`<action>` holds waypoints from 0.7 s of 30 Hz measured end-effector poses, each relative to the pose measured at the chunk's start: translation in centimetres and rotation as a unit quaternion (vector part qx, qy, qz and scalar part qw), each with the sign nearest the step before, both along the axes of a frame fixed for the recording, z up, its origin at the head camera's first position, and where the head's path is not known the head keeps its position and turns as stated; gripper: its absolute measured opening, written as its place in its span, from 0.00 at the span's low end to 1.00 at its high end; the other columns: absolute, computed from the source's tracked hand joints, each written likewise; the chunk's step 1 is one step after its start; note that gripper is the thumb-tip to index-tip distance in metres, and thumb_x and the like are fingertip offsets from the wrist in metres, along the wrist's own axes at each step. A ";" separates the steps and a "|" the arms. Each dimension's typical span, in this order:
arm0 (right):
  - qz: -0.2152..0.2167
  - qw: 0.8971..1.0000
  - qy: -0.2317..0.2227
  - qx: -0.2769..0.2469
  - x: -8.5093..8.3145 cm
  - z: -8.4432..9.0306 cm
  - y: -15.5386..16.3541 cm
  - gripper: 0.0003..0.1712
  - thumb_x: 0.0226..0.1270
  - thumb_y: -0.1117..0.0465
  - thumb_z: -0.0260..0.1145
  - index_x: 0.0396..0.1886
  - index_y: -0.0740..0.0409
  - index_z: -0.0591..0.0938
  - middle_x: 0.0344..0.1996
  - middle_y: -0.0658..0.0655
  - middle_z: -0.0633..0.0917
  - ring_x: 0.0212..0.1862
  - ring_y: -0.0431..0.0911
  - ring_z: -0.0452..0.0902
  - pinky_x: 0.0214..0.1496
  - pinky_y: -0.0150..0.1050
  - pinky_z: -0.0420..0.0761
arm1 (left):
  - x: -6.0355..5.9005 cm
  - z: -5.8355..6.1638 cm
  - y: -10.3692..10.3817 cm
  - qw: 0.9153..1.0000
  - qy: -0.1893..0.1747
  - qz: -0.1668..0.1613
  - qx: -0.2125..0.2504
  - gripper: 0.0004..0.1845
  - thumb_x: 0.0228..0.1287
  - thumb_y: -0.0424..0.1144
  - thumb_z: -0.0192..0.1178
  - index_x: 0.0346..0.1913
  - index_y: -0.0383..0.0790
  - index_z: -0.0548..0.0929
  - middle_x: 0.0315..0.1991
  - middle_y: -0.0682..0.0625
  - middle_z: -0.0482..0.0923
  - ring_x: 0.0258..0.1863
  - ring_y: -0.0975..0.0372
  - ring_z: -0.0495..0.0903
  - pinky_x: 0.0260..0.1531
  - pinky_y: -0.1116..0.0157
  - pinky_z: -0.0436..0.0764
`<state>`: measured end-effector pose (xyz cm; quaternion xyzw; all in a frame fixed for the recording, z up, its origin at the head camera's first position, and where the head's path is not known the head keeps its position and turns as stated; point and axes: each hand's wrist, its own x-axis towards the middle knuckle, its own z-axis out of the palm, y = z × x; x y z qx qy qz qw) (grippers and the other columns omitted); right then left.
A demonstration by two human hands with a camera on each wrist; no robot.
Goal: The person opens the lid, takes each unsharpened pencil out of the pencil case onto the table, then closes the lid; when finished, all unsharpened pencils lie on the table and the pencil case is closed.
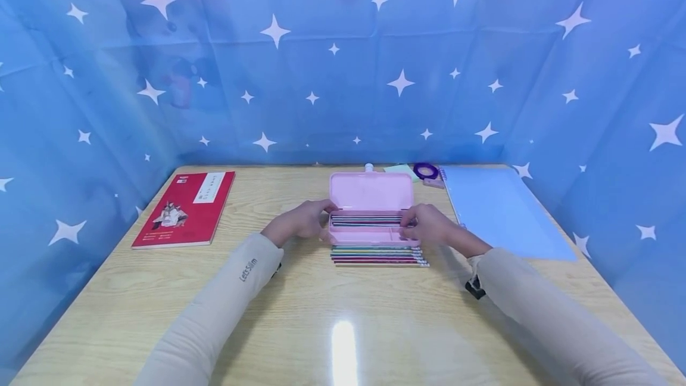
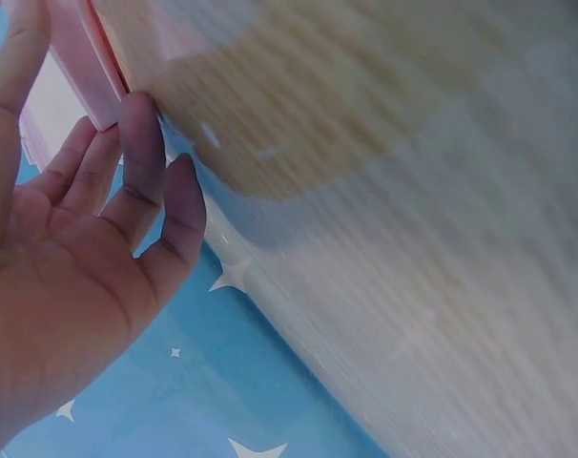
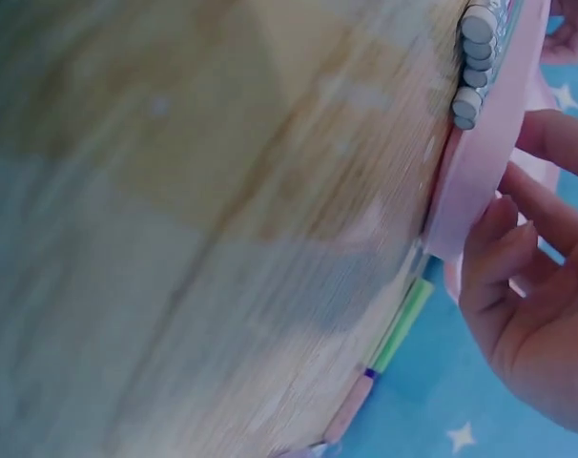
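The pink plastic pencil case (image 1: 371, 213) lies open near the middle of the pale wooden bench (image 1: 343, 314), its lid (image 1: 371, 190) tipped back and standing up toward the far wall. A layer of dark pencils (image 1: 367, 220) lies lengthwise in the tray. Just in front of the case, touching or nearly touching its near edge, a row of coloured pencils (image 1: 378, 255) lies side by side on the bench, parallel to the case and probably laid there to keep them within reach.

The left hand (image 1: 301, 221) rests at the left end of the case; in the left wrist view its fingers (image 2: 141, 153) are nearly straight and touch the pink edge (image 2: 84, 67) with no real grip. The right hand (image 1: 432, 225) is at the right end, fingers (image 3: 494, 258) bent against the pink wall (image 3: 480, 181); whether it truly pinches the case or only steadies it is hard to say, so I cannot tell. One hand at each end seems to keep the case from sliding.

Further out, a red softcover book (image 1: 185, 208) lies to the left and a pale blue sheet or folder (image 1: 501, 210) to the right. Behind the lid sit a purple tape roll (image 1: 426, 170), a greenish note pad (image 1: 401, 170) and a small white cap (image 1: 368, 167), all partly hidden by the lid. Both wrist views are blurred; pencil ends (image 3: 475, 67) show there, but not the inside of the tray. A blue starred cloth (image 1: 343, 58) walls in the bench.
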<state>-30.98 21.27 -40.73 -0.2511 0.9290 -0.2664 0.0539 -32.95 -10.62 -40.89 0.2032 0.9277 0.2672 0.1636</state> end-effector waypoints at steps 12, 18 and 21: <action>0.031 0.999 0.010 -0.016 -0.4 -0.1 0.4 0.04 0.62 0.71 0.67 0.31 0.63 0.88 0.45 0.66 0.87 0.63 0.66 0.72 0.54 0.53 0.80 | 0.0 -0.1 0.0 1.000 0.003 -0.004 0.001 0.44 0.44 0.50 0.79 0.67 0.50 0.72 0.68 0.49 0.70 0.72 0.54 0.61 0.73 0.51 0.57; 0.033 0.999 0.003 -0.018 -1.0 -0.3 0.4 0.06 0.60 0.73 0.68 0.33 0.61 0.88 0.36 0.56 0.88 0.53 0.61 0.80 0.47 0.48 0.82 | 0.0 0.0 0.0 1.000 0.007 -0.008 -0.003 0.44 0.45 0.50 0.79 0.67 0.49 0.71 0.68 0.49 0.70 0.72 0.53 0.61 0.72 0.52 0.57; 0.024 1.000 -0.010 -0.017 -1.1 -0.5 0.2 0.06 0.60 0.72 0.69 0.37 0.61 0.86 0.33 0.54 0.86 0.41 0.50 0.81 0.41 0.41 0.80 | 0.0 0.0 0.0 1.000 0.010 -0.009 -0.006 0.44 0.46 0.49 0.79 0.68 0.49 0.71 0.68 0.49 0.70 0.72 0.54 0.61 0.72 0.52 0.57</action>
